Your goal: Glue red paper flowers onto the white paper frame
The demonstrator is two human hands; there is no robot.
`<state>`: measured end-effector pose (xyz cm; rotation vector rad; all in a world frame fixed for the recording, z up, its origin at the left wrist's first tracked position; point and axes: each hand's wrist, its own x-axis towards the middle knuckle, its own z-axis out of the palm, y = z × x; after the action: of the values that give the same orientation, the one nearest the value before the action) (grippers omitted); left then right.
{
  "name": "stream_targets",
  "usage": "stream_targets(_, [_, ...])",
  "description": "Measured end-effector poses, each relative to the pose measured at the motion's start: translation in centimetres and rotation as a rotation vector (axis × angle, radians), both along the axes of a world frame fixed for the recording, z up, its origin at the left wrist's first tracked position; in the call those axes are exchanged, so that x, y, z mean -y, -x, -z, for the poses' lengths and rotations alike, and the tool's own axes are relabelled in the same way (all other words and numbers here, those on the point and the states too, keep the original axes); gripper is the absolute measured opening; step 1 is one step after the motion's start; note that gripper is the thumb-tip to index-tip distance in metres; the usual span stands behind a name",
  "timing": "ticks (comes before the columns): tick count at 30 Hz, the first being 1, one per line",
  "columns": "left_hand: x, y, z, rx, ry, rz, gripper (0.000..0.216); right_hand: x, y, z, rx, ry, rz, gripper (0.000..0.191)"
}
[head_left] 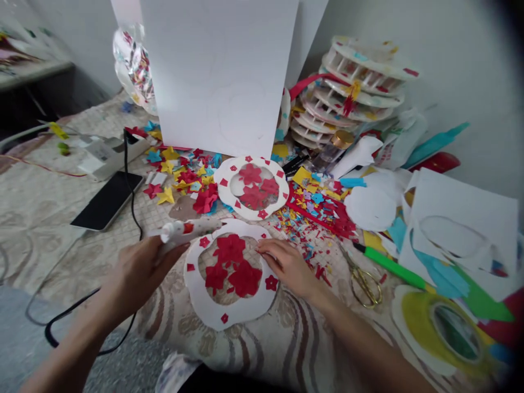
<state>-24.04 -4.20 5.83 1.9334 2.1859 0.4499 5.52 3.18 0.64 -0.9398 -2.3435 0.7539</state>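
Note:
My left hand (141, 273) is wrapped around a white hot glue gun (180, 231), whose nozzle points right over the far edge of a white scalloped paper ring (200, 305). Red paper flowers (244, 277) show inside the ring's opening, and small red flower and square cutouts are spaced around its rim. On the right side of that ring rests my right hand (289, 265), fingertips pinched together at the inner edge. Whatever may be between them is too small to make out. Just beyond lies a second white ring (223, 188) with similar red flowers.
Paper stars (166, 195) and scraps (311, 204) litter the patterned cloth. Gold-handled scissors (366, 286), a green marker (393, 266) and a tape roll (442, 327) lie right. A phone (107, 201), cable and power strip (108, 155) sit left. White boards (221, 71) and stacked rings (347, 98) stand behind.

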Motion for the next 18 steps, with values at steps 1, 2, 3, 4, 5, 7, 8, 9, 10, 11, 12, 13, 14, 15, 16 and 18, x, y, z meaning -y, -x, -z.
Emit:
stream_targets(1, [-0.2, -0.5, -0.3, -0.021, 0.003, 0.054, 0.036, 0.1, 0.0, 0.1, -0.001, -0.007, 0.012, 0.021])
stream_targets(2, [-0.5, -0.9, -0.5, -0.034, 0.011, 0.105, 0.034, 0.2, -0.1, 0.1, -0.003, -0.008, 0.022, 0.021])
stream_targets(3, [-0.8, -1.3, -0.7, -0.050, 0.016, 0.147, 0.032, 0.3, -0.1, 0.2, -0.005, -0.005, 0.030, 0.021])
stream_targets(4, [-1.1, -1.6, -0.7, -0.063, 0.019, 0.181, 0.030, 0.3, -0.1, 0.2, -0.009, 0.000, 0.035, 0.021])
stream_targets(5, [-1.3, -1.9, -0.7, -0.080, 0.022, 0.215, 0.030, 0.4, -0.1, 0.3, -0.013, 0.003, 0.038, 0.021])
stream_targets(7, [-1.8, -2.4, -0.5, -0.124, 0.023, 0.274, 0.030, 0.4, -0.2, 0.5, -0.018, 0.006, 0.040, 0.020])
stream_targets(8, [-2.0, -2.6, -0.4, -0.145, 0.028, 0.297, 0.031, 0.4, -0.2, 0.6, -0.019, 0.007, 0.040, 0.020])
stream_targets(9, [-2.3, -2.8, -0.3, -0.159, 0.036, 0.314, 0.031, 0.4, -0.2, 0.7, -0.022, 0.009, 0.039, 0.020])
stream_targets(10, [-2.5, -3.1, -0.3, -0.164, 0.043, 0.324, 0.030, 0.4, -0.2, 0.7, -0.025, 0.010, 0.039, 0.020])
stream_targets(11, [-2.7, -3.3, -0.3, -0.164, 0.050, 0.328, 0.030, 0.4, -0.2, 0.8, -0.027, 0.012, 0.039, 0.020])
stream_targets(12, [-3.0, -3.5, -0.4, -0.160, 0.062, 0.331, 0.030, 0.4, -0.2, 0.8, -0.030, 0.014, 0.039, 0.020])
stream_targets(13, [-3.3, -3.8, -0.6, -0.156, 0.074, 0.332, 0.030, 0.4, -0.2, 0.9, -0.033, 0.014, 0.040, 0.021])
stream_targets(14, [-3.5, -4.0, -0.7, -0.155, 0.087, 0.333, 0.029, 0.4, -0.2, 0.8, -0.034, 0.013, 0.041, 0.021])
stream_targets(15, [-3.8, -4.2, -0.9, -0.157, 0.102, 0.335, 0.029, 0.4, -0.2, 0.8, -0.034, 0.012, 0.042, 0.021])
stream_targets(16, [-4.0, -4.3, -1.1, -0.166, 0.113, 0.334, 0.028, 0.4, -0.2, 0.8, -0.033, 0.010, 0.042, 0.021])
stream_targets(18, [-4.3, -4.6, -1.4, -0.197, 0.122, 0.331, 0.026, 0.4, -0.3, 0.7, -0.034, 0.006, 0.038, 0.021])
